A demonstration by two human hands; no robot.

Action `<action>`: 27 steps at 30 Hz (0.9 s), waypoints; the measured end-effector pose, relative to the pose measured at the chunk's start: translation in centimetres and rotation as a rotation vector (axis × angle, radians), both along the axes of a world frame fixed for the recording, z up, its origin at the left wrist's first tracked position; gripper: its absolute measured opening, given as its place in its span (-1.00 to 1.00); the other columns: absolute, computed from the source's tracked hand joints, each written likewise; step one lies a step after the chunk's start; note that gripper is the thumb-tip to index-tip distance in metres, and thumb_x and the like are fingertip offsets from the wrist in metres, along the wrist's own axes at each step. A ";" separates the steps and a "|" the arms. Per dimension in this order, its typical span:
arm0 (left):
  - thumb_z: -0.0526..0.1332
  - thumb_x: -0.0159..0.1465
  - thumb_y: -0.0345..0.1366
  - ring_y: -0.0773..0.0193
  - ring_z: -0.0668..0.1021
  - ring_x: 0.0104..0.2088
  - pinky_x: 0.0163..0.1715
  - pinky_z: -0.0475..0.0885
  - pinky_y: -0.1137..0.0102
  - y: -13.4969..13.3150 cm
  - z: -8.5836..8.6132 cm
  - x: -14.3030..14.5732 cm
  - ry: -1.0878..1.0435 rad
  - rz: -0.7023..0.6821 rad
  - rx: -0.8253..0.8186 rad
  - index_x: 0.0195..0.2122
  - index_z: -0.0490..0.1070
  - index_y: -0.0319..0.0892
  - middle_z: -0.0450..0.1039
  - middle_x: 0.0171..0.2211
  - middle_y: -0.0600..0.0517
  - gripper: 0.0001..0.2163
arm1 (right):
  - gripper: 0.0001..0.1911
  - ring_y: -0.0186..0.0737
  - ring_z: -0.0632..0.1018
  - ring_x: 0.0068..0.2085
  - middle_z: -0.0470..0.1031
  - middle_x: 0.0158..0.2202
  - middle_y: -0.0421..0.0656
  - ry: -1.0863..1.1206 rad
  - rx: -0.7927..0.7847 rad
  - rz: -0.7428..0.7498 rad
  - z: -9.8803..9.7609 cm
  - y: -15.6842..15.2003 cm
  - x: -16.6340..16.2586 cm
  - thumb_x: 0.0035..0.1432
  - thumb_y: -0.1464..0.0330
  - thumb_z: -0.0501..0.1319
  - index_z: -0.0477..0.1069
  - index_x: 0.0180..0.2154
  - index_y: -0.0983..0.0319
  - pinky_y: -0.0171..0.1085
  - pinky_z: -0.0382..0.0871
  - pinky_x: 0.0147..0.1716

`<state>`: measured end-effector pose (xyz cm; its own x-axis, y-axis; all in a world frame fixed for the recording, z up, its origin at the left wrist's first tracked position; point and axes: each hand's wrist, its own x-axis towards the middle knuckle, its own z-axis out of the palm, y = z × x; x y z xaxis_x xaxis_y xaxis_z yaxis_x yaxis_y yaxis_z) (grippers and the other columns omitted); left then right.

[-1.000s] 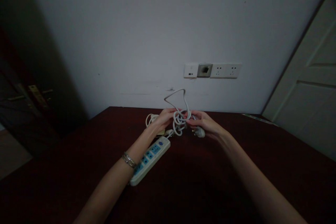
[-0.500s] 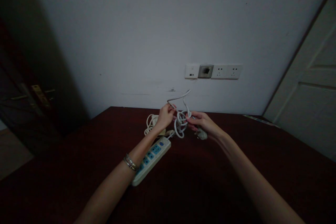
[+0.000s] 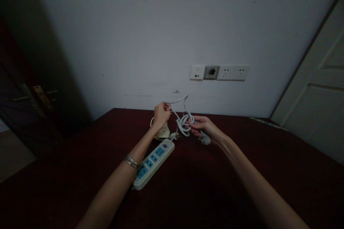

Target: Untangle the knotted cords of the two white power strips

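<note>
A white power cord (image 3: 185, 121) is bunched in tangled loops above the dark red table. My left hand (image 3: 162, 114) pinches one strand of it, left of the bundle. With fingers closed around the loops, my right hand (image 3: 202, 126) holds the bundle's right side. The cord's plug (image 3: 204, 138) hangs beneath the right palm. Below my left hand lies the white power strip (image 3: 154, 164) with blue sockets, partly covered by my left wrist. A second, cream-coloured socket block (image 3: 163, 131) with its own cord rests behind the left forearm, partly hidden.
The dark red tabletop (image 3: 204, 182) meets a grey wall. Wall sockets (image 3: 233, 73) and a switch-like plate (image 3: 211, 72) sit above it. A thin flat strip (image 3: 268, 123) lies at the right rear edge. Doors stand at both sides.
My left hand has moved left, drawing its strand away from the bundle. The cord's upper loop has shifted left and a little lower. My right hand stays nearly in place.
</note>
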<state>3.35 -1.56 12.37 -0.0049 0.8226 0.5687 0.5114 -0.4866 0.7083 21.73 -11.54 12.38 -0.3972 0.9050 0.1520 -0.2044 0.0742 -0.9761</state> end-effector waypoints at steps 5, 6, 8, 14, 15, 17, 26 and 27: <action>0.11 0.15 -0.44 0.34 0.57 -0.45 -0.47 0.40 0.53 0.0 0.6 -0.6 -0.001 0.009 -0.085 -0.28 0.43 -0.27 0.53 -0.37 -0.04 -0.85 | -0.78 -0.53 0.19 -0.63 0.33 -0.53 -0.21 -0.020 0.001 -0.008 -0.2 0.2 0.2 -0.07 0.33 0.31 0.34 -0.39 0.30 -0.44 -0.02 -0.68; 0.10 0.14 -0.43 0.34 0.57 -0.44 -0.46 0.40 0.53 -0.1 0.8 -0.7 0.013 0.016 -0.119 -0.28 0.43 -0.27 0.53 -0.37 -0.04 -0.84 | -0.77 -0.53 0.19 -0.63 0.33 -0.53 -0.21 -0.028 -0.001 -0.017 -0.2 0.2 0.2 -0.06 0.30 0.30 0.35 -0.39 0.30 -0.43 -0.02 -0.69; 0.11 0.11 -0.43 0.30 0.58 -0.42 -0.44 0.41 0.52 -0.3 1.1 -1.0 0.049 0.019 -0.190 -0.36 0.45 -0.28 0.53 -0.42 -0.05 -0.85 | -0.75 -0.53 0.19 -0.65 0.35 -0.53 -0.19 -0.052 0.002 -0.044 0.0 0.2 0.3 -0.03 0.24 0.27 0.36 -0.41 0.31 -0.43 -0.03 -0.70; 0.08 0.03 -0.41 0.20 0.56 -0.53 -0.47 0.42 0.44 -0.5 2.1 -2.4 0.193 -0.120 -0.509 -0.65 0.40 -0.29 0.48 -0.64 -0.09 -0.82 | -0.72 -0.51 0.21 -0.67 0.28 -0.66 -0.26 -0.201 0.072 -0.202 1.0 -0.1 0.6 -0.03 0.19 0.23 0.35 -0.45 0.31 -0.45 0.01 -0.71; 0.09 0.04 -0.40 0.21 0.55 -0.57 -0.50 0.42 0.43 -0.6 2.4 -2.7 0.217 -0.152 -0.578 -0.67 0.39 -0.30 0.46 -0.66 -0.09 -0.81 | -0.72 -0.51 0.22 -0.68 0.26 -0.67 -0.28 -0.213 0.073 -0.221 1.1 -0.1 0.7 -0.04 0.19 0.23 0.35 -0.46 0.30 -0.45 0.01 -0.72; 0.12 0.07 -0.34 0.22 0.52 -0.64 -0.56 0.40 0.43 -1.2 3.1 -3.5 0.293 -0.188 -0.722 -0.68 0.39 -0.31 0.43 -0.72 -0.10 -0.77 | -0.73 -0.51 0.22 -0.68 0.27 -0.67 -0.29 -0.230 0.071 -0.236 1.3 0.0 0.8 -0.05 0.20 0.23 0.34 -0.44 0.30 -0.46 0.02 -0.72; 0.20 0.14 -0.17 0.33 0.53 -0.51 -0.51 0.39 0.49 -6.0 5.4 -2.2 0.214 -0.734 -0.417 -0.42 0.49 -0.24 0.52 -0.50 -0.08 -0.78 | -0.77 -0.50 0.23 -0.69 0.29 -0.67 -0.26 -0.228 0.060 -0.242 1.3 0.2 1.1 -0.09 0.24 0.23 0.35 -0.45 0.29 -0.44 0.03 -0.73; 0.22 0.13 -0.20 0.33 0.53 -0.48 -0.49 0.40 0.48 -6.2 4.8 -1.2 0.182 -0.676 -0.304 -0.37 0.49 -0.26 0.53 -0.46 -0.07 -0.80 | -0.78 -0.49 0.24 -0.68 0.30 -0.66 -0.26 -0.226 0.064 -0.244 1.4 0.1 1.0 -0.10 0.25 0.22 0.35 -0.45 0.28 -0.44 0.04 -0.73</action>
